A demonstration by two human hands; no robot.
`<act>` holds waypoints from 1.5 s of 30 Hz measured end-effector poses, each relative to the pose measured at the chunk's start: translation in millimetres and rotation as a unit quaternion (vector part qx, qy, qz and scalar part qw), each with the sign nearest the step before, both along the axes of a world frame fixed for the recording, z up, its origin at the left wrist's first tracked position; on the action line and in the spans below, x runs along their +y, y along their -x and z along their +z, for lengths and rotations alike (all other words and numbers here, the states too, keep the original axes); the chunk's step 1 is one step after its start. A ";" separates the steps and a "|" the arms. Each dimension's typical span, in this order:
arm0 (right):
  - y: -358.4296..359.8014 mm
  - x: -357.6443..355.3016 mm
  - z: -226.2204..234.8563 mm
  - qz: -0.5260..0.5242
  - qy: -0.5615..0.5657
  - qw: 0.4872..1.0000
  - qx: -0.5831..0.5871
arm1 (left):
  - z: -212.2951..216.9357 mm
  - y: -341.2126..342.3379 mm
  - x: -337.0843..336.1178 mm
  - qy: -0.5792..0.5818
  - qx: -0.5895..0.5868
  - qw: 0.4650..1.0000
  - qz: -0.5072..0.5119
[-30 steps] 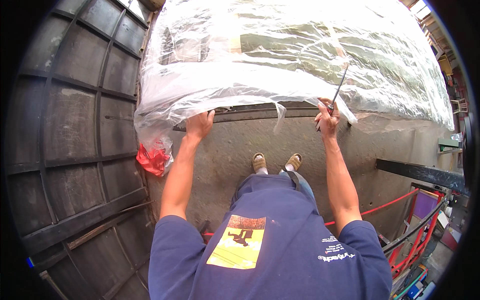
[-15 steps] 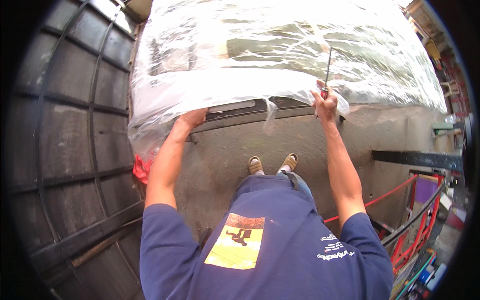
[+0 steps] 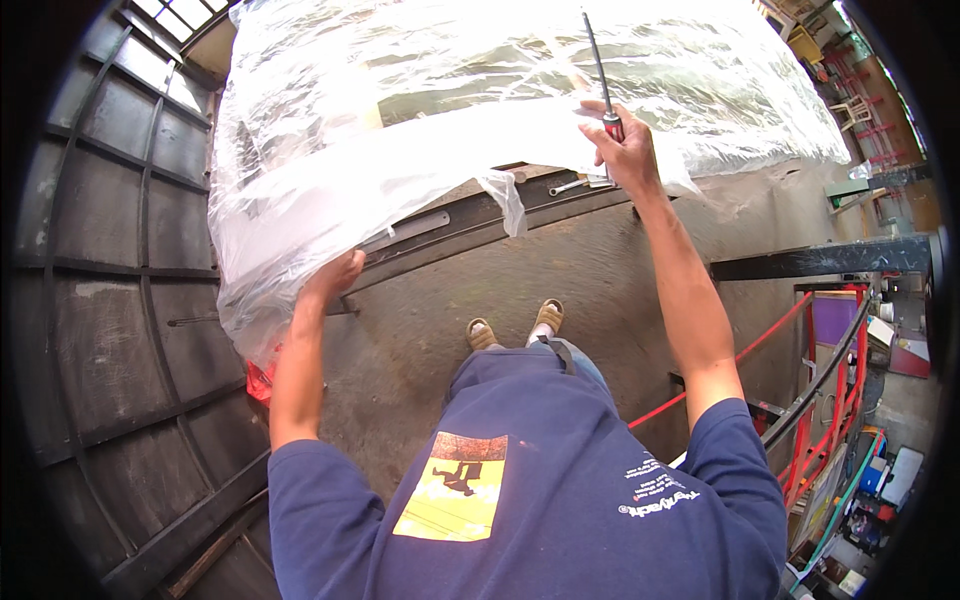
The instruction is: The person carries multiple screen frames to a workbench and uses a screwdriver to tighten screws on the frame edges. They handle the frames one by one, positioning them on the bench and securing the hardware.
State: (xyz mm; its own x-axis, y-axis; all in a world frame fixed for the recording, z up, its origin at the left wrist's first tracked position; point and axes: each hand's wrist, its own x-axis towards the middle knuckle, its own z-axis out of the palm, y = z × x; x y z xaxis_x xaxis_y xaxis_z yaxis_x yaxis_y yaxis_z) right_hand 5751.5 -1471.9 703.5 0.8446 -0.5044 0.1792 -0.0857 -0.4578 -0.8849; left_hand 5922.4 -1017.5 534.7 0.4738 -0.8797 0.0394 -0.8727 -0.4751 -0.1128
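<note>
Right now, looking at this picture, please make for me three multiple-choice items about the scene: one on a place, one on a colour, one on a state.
1. Where is the left hand?
A. On the lower edge of the plastic-wrapped bundle
B. On the red railing
C. In a pocket

2. What colour is the person's shirt?
A. White
B. Dark blue
C. Green

3. What is the state of the right hand?
A. Open and empty
B. Resting flat on the floor
C. Closed around a screwdriver with its shaft pointing up

Answers:
1. A, the fingers touch the plastic at the bundle's lower left edge.
2. B, the shirt with the yellow print is dark blue.
3. C, the grip is shut on the red handle, and the thin shaft rises over the plastic.
</note>
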 end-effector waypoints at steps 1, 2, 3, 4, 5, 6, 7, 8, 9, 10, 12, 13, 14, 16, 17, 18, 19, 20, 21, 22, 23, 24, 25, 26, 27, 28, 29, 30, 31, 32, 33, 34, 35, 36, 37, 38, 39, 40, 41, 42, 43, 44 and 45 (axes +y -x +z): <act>1.2 -1.7 2.5 0.003 0.005 1.000 0.004 | -2.5 4.3 -2.2 0.020 -0.021 1.000 -0.004; 4.7 -6.8 -2.5 0.000 0.006 1.000 -0.010 | 20.1 22.5 -32.5 0.148 0.145 0.975 0.084; 3.5 -8.8 -2.7 0.002 0.009 1.000 -0.019 | 39.6 37.5 -59.0 0.267 0.300 0.899 0.175; 3.2 -8.5 -3.3 0.008 0.011 1.000 -0.025 | 45.9 46.0 -81.5 0.244 0.321 0.904 0.143; 5.4 -7.5 -5.1 0.014 0.012 0.999 -0.027 | 47.8 55.0 -106.1 0.219 0.345 0.906 0.113; 4.2 -5.7 -1.6 0.020 0.007 0.999 -0.028 | 50.2 61.3 -135.2 0.117 0.341 0.929 0.090; 3.4 -4.2 3.7 0.023 0.010 0.999 -0.030 | 51.5 65.8 -165.7 0.016 0.331 0.941 0.066; 2.8 -1.0 9.6 0.029 0.013 0.999 -0.032 | 38.4 73.3 -190.8 0.032 0.321 0.946 0.014; 2.7 0.7 14.2 0.033 0.018 0.999 -0.035 | 21.0 80.8 -217.5 0.050 0.309 0.949 -0.040; 3.3 1.9 15.8 0.038 0.010 0.999 -0.034 | 12.9 88.9 -244.7 0.060 0.322 0.943 -0.052; 6.7 3.8 23.0 0.043 -0.002 0.998 -0.034 | 6.5 100.4 -296.1 0.105 0.332 0.936 -0.056; 8.8 5.7 24.6 0.043 -0.019 0.999 -0.027 | 5.7 103.4 -318.8 0.140 0.330 0.932 -0.047; 11.2 6.8 25.6 0.038 -0.022 0.999 -0.018 | 5.7 101.4 -340.9 0.147 0.308 0.940 -0.029; 18.9 9.4 29.5 0.028 -0.031 0.999 0.003 | -0.1 101.7 -368.3 0.208 0.136 0.969 -0.003; 22.5 12.7 31.3 0.026 -0.038 0.999 0.014 | -2.5 98.4 -382.1 0.217 0.106 0.970 0.003; 23.4 15.8 27.4 0.031 -0.051 0.998 -0.005 | -4.9 94.2 -393.8 0.221 0.099 0.970 0.009; 27.2 18.9 28.9 0.024 -0.039 0.999 0.005 | -10.8 93.2 -403.1 0.215 0.103 0.971 0.009; 28.9 22.8 28.8 0.027 -0.038 0.999 -0.022 | -11.6 87.6 -408.9 0.207 0.105 0.973 0.011; 30.7 24.8 22.6 0.044 -0.047 0.997 -0.031 | -12.1 83.9 -410.6 0.197 0.111 0.974 0.019; 33.3 24.9 19.2 0.051 -0.053 0.996 -0.041 | -13.2 82.3 -412.6 0.187 0.120 0.975 0.018; 34.8 27.2 19.5 0.047 -0.040 0.997 -0.041 | -12.7 79.3 -413.5 0.180 0.129 0.975 0.015; 38.3 27.7 18.6 0.040 -0.030 0.998 -0.038 | -14.5 77.2 -416.3 0.172 0.140 0.975 0.012; 50.1 26.0 21.0 0.028 -0.012 1.000 -0.005 | -14.3 83.4 -422.0 0.163 0.156 0.974 -0.002; 61.8 22.3 20.8 0.011 -0.017 1.000 -0.002 | -17.1 91.0 -432.4 0.159 0.177 0.971 -0.020; 61.8 26.8 18.8 0.022 -0.027 0.999 -0.009 | -15.6 84.1 -426.5 0.156 0.185 0.970 -0.015; 56.3 32.7 18.1 0.036 -0.013 0.999 -0.005 | -10.5 71.5 -412.5 0.158 0.188 0.969 0.005; 63.8 32.3 15.7 0.018 0.003 1.000 0.010 | -9.7 75.0 -412.8 0.159 0.212 0.964 -0.004; 70.8 32.3 16.7 0.010 0.000 1.000 0.003 | -9.5 76.3 -413.2 0.162 0.236 0.958 -0.009; 68.9 35.4 8.0 0.008 0.006 1.000 -0.027 | -8.0 71.7 -402.4 0.168 0.259 0.951 0.002; 71.2 39.0 8.6 0.010 -0.006 1.000 -0.026 | -7.8 69.6 -390.5 0.174 0.293 0.940 0.015; 76.1 40.7 10.1 0.014 -0.017 0.999 -0.026 | -5.9 69.4 -378.3 0.182 0.330 0.926 0.027; 83.2 41.4 7.3 0.015 -0.028 0.999 -0.042 | -3.8 73.3 -365.3 0.189 0.383 0.903 0.049; 92.5 43.7 4.3 0.014 -0.040 0.997 -0.059 | -2.9 81.2 -351.9 0.182 0.450 0.871 0.074; 103.7 45.7 4.3 0.017 -0.058 0.997 -0.046 | -4.7 90.4 -334.3 0.173 0.513 0.834 0.110; 111.4 47.8 -9.5 0.023 -0.062 0.995 -0.077 | -6.0 100.5 -315.5 0.140 0.543 0.817 0.135; 122.9 51.0 -15.0 0.037 -0.086 0.993 -0.070 | -17.1 115.2 -292.7 0.087 0.491 0.861 0.102; 136.9 50.2 -30.7 0.066 -0.090 0.994 -0.014 | -40.3 127.4 -265.9 0.059 0.288 0.956 -0.009; 149.3 50.7 -56.8 0.088 -0.108 0.990 0.012 | -29.7 148.2 -246.9 -0.008 0.284 0.958 -0.031; 162.7 51.1 -84.4 0.116 -0.128 0.985 0.015 | -17.2 168.8 -228.4 -0.075 0.278 0.956 -0.060; 175.8 49.3 -99.6 0.156 -0.167 0.972 0.049 | -20.9 187.8 -204.8 -0.033 0.304 0.952 -0.026; 190.1 50.4 -126.7 0.167 -0.199 0.963 0.075 | -43.8 201.6 -179.6 -0.016 0.327 0.944 -0.027; 200.9 42.9 -133.4 0.211 -0.227 0.945 0.107 | -34.2 222.4 -175.8 -0.134 0.344 0.926 0.076; 211.7 33.7 -137.1 0.240 -0.269 0.917 0.168 | -34.0 235.4 -165.8 -0.239 0.349 0.899 0.115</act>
State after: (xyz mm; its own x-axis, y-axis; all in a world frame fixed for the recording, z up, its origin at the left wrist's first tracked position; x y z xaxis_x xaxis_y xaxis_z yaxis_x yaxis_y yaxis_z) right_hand 5539.8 -1438.2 566.4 0.9546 0.0019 -0.2980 -0.2979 -0.0198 -0.9544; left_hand 5687.0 -1183.4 500.7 0.4077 -0.5926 -0.6947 -0.6957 -0.6944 0.1841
